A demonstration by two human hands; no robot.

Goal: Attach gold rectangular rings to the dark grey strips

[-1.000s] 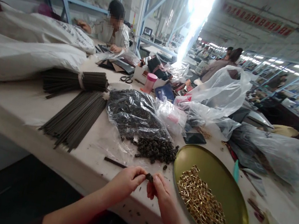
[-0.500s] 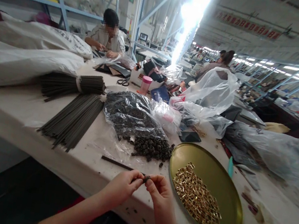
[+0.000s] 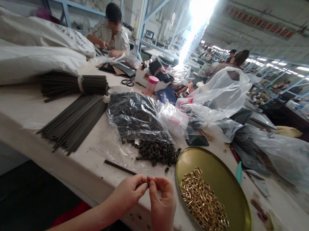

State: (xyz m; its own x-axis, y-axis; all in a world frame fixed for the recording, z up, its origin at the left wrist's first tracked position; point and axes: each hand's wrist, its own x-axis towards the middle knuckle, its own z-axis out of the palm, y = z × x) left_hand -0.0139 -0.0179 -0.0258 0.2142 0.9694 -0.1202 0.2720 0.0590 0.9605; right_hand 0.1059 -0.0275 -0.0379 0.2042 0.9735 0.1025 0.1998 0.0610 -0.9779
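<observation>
My left hand (image 3: 128, 191) is closed in a pinch round a long, thin dark strip (image 3: 118, 167), whose free end sticks out to the left over the table. Touching its fingertips, my right hand (image 3: 163, 198) pinches at the strip's other end. A small dark loop showed there a moment earlier; the fingers now mostly cover it. Just beyond the hands, small dark loops (image 3: 156, 152) spill from a clear plastic bag (image 3: 139, 115). To the right stands a round gold-coloured tray (image 3: 235, 201) with a heap of small gold metal buckles (image 3: 204, 204).
Two bundles of dark strips lie at left, one tied (image 3: 94, 84), one loose (image 3: 73, 123). Behind are scissors (image 3: 127, 82), a pink-lidded jar (image 3: 151, 85) and a dark phone-like slab (image 3: 197, 140). Large white sacks (image 3: 26, 65) cover the left side. A co-worker (image 3: 111, 36) sits across the table.
My right hand has turned a little and its fingers have closed in over the strip's end, covering the small dark loop. The left hand keeps its pinch, almost unmoved.
</observation>
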